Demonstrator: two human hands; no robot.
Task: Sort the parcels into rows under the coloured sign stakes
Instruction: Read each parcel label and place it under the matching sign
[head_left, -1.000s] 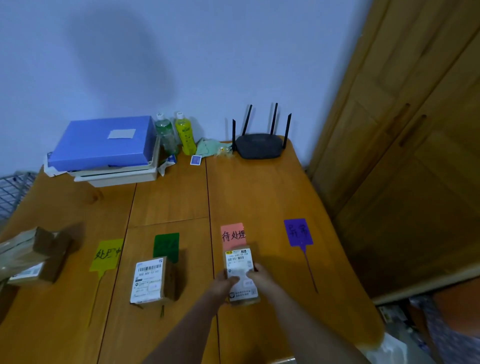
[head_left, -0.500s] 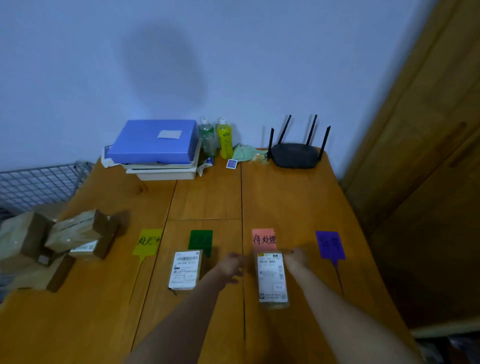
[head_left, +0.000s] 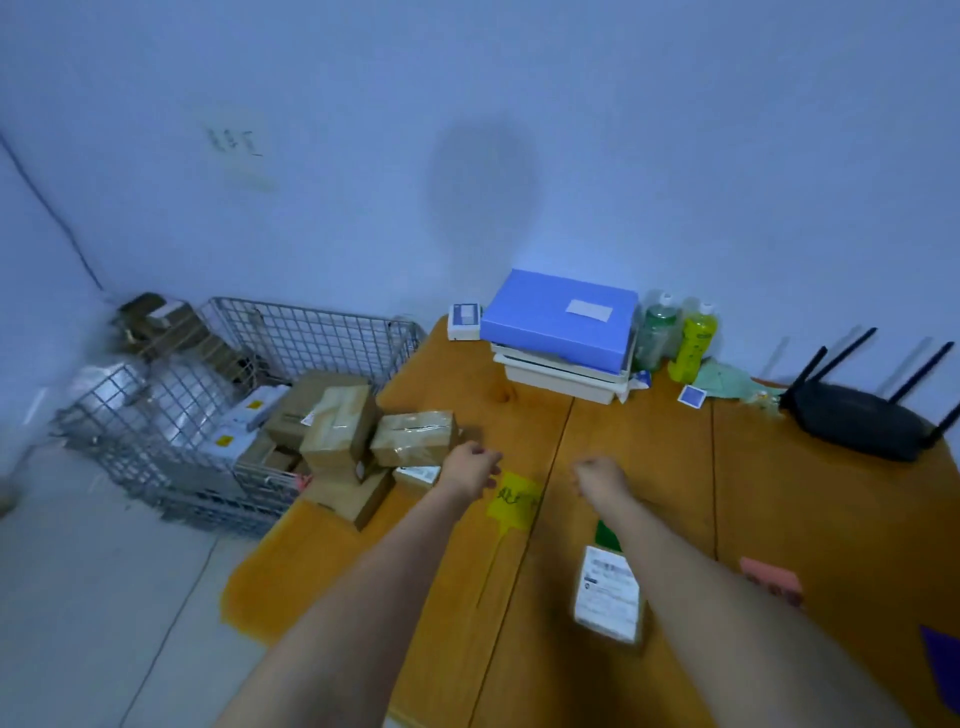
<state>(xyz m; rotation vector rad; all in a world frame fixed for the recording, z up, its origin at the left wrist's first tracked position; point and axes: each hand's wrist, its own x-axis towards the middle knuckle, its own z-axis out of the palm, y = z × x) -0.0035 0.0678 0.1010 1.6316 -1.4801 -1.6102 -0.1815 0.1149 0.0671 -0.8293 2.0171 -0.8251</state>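
Both my arms reach forward over the orange-brown wooden table (head_left: 649, 447). My left hand (head_left: 470, 464) hangs with loosely curled fingers, holding nothing, just beside the nearest brown cardboard parcel wrapped in clear tape (head_left: 414, 437). I cannot tell whether it touches that parcel. My right hand (head_left: 600, 475) is also empty, fingers curled inward, above bare wood; the two hands are apart.

Between and just below my hands lies the yellow paper sign stake with black writing (head_left: 512, 500), its thin stem running back toward me. Under my right forearm a corner of the green sign stake (head_left: 607, 535) peeks out, and directly below it lies a small parcel with a white printed label on top (head_left: 609, 597). Farther right is the pink sign stake (head_left: 771, 579), and at the frame's right edge a piece of the purple sign stake (head_left: 943, 670).

The unsorted brown parcels are heaped at the table's left edge, with a taller taped box (head_left: 337, 426) behind the nearest one. Beside them stands a grey wire basket (head_left: 249, 364) on the floor holding more packages.

At the back of the table sit a blue flat box on white trays (head_left: 558, 317), a green bottle (head_left: 655, 332), a yellow bottle (head_left: 693, 340) and a black router with antennas (head_left: 862, 421).
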